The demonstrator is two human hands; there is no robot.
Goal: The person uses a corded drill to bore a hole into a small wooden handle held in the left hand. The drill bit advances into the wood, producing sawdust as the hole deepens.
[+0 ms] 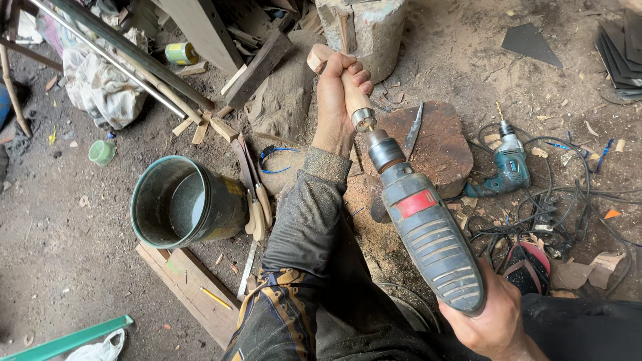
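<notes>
My left hand (340, 100) is closed around a pale wooden handle (353, 93) with a metal ferrule at its near end. My right hand (491, 324) grips the back of a grey electric drill with a red label (420, 224). The drill's chuck (384, 150) points into the ferrule end of the handle. Below them lies a round dark wooden block (438, 144) with a bare knife blade (413, 130) resting on it.
A metal bucket holding water (184, 204) stands at the left, with several wooden-handled knives (254, 190) beside it. A second teal drill (508, 164) and tangled cables (555, 207) lie at the right. Planks, metal bars, a stone block and wood shavings cover the dirt floor.
</notes>
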